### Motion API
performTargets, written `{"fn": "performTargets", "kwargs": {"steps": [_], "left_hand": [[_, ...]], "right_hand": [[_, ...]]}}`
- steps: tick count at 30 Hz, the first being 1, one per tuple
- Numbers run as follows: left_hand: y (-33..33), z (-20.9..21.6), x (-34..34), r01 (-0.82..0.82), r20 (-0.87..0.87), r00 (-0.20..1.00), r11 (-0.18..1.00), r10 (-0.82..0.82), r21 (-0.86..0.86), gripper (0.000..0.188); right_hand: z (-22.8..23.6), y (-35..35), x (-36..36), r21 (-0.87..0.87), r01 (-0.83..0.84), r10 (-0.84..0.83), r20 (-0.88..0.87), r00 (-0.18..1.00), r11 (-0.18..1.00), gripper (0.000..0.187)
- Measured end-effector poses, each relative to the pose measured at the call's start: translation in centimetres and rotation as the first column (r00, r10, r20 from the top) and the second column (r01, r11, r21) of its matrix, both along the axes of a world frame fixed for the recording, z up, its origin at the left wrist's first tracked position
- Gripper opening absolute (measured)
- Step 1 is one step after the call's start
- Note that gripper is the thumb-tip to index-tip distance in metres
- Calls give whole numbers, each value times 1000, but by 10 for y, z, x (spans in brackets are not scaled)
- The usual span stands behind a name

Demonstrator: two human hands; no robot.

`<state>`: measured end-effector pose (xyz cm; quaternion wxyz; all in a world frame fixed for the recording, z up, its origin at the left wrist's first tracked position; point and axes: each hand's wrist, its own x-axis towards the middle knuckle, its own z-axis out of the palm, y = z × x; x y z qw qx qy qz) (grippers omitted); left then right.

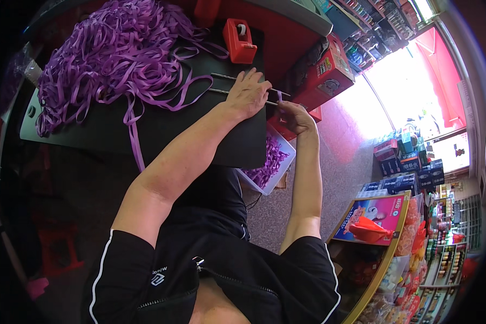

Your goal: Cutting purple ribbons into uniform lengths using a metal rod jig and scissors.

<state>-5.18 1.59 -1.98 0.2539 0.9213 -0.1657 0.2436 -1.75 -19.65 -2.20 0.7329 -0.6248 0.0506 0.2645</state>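
Note:
A large tangled heap of purple ribbon (119, 51) covers the left part of the dark table (194, 127). One strand hangs over the table's near edge, and another runs toward two thin metal rods (221, 90) lying side by side. My left hand (247, 95) is closed over the rods at the table's right edge, its fingers bent around them. Beyond the edge, my right hand (298, 117) is pinched near the rods' tips, where a short piece of purple ribbon shows. Shadow hides part of the right fingers.
A red tape dispenser (240, 41) stands at the table's far edge. Below the right edge sits a white bin (284, 171) with cut purple pieces. A red box (329, 70) is beyond my right hand; a glass display counter (383, 254) with packaged goods stands right.

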Motion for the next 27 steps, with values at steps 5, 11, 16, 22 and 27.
{"fn": "performTargets", "kwargs": {"steps": [5,11,16,22,27], "left_hand": [[-1,2,1,0,-5,1000,1000,0,2,25],[1,1,1,-6,-31,999,1000,7,15,26],[-2,0,0,2,21,1000,1000,-2,-12,26],[-1,-5,3,-10,37,999,1000,10,0,25],[-4,-4,3,-15,34,999,1000,15,6,25]], "right_hand": [[8,-10,14,-244,41,-9,127,992,969,21],[18,16,26,-327,52,89,401,912,944,25],[8,12,42,-188,-25,72,247,966,982,21],[11,15,29,-108,69,-52,155,987,992,23],[16,-1,16,-178,114,-106,52,993,977,26]]}}
